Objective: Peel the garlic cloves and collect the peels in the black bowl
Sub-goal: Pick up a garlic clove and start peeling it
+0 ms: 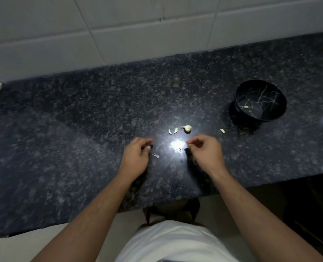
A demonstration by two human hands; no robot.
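Garlic clove [187,128], pale, partly skinned, lies on dark speckled table [81,120] just at 12 o'clock of the hands, with two peel scraps [173,131] beside it at 9 o'clock, another scrap [222,131] toward the black bowl [261,101] at 2 o'clock, and one more [156,155] next to left hand. Bowl is black with gold veining, holds one small pale bit [245,106]. Left hand [137,157] curled, thumb to fingertips; right hand [207,154] fingers pinched together, but whether either pinches a peel is too small and glare-washed to tell.
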